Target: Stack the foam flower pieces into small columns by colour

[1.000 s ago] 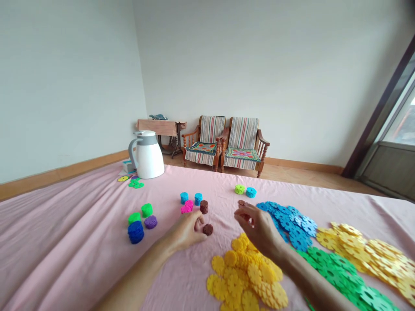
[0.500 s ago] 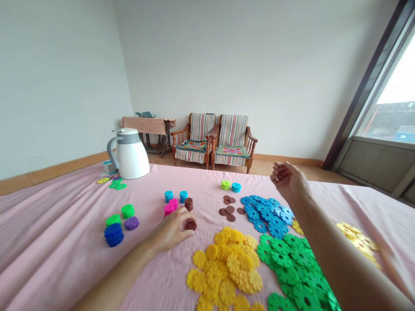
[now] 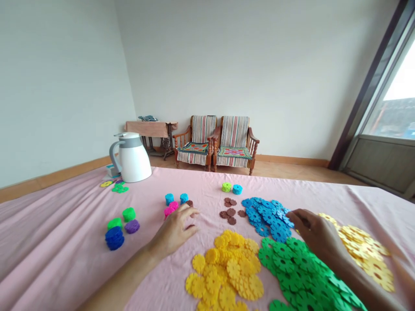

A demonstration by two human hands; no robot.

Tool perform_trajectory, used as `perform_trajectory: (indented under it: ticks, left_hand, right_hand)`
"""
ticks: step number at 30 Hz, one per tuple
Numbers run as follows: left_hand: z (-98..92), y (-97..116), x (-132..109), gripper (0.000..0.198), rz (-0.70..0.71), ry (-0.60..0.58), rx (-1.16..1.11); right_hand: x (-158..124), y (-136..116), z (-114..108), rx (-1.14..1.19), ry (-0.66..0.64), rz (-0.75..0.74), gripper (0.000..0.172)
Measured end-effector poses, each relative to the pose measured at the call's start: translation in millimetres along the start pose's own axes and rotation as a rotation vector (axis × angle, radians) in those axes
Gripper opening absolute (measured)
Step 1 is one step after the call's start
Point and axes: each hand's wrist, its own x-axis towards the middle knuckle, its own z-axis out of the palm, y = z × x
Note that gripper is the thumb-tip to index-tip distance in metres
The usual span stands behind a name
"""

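Note:
My left hand (image 3: 175,229) hovers over the cloth left of centre, thumb and forefinger apart with a gap between them. Its fingers partly hide a stack of brown discs (image 3: 189,203). Bright pink stacks (image 3: 169,211) and blue stacks (image 3: 184,198) stand just beyond it. My right hand (image 3: 314,231) is bent down at the right edge of the pile of blue notched discs (image 3: 269,216), its fingers curled. What those fingertips hold, if anything, is hidden. Under that forearm lies a heap of green discs (image 3: 301,272).
Yellow discs (image 3: 227,268) are heaped in front, with more yellow discs (image 3: 366,250) at the right. Loose brown discs (image 3: 230,212) lie mid-table. Stacks of green (image 3: 129,214), purple (image 3: 132,226) and dark blue discs (image 3: 114,238) stand left. A white jug (image 3: 134,160) stands behind.
My right hand has come down from above the far table edge to the blue pile. My left fingers have spread, and the nearer brown stack beside them no longer shows.

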Motion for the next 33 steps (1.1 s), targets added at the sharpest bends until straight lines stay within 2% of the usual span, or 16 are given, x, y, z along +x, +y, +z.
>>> perform_trajectory:
  ticks: [3,6,13,19,23,27,33]
  left_hand:
    - [7.3,20,9,0.011,0.070,-0.049,0.017]
    - [22.5,32,28,0.011,0.152,-0.099,0.059]
    - [61.1,25,75,0.026,0.089,-0.111,0.199]
    - [73.9,23,82,0.005,0.081,-0.096,0.177]
    - [65.2,26,77,0.010,0.085,-0.049,0.152]
    - [38.5,24,63,0.012,0.087,0.016,0.066]
    - [-0.9,8,34,0.017,-0.113,0.005,-0.183]
  right_hand:
    - [-1,23,3,-0.103,0.068,-0.025,0.037]
    - [-1,39,11,-0.160,0.028,-0.090,0.034]
    - [-5,43,14,-0.163,-0.007,-0.152,0.034]
    - [-5,42,13,-0.160,-0.008,-0.169,0.034]
    - [-6,44,13,-0.156,0.002,-0.155,0.034]
    - [-6,45,12,-0.156,-0.013,-0.157,0.034]
    - [-5,45,14,-0.158,-0.034,-0.158,0.027]
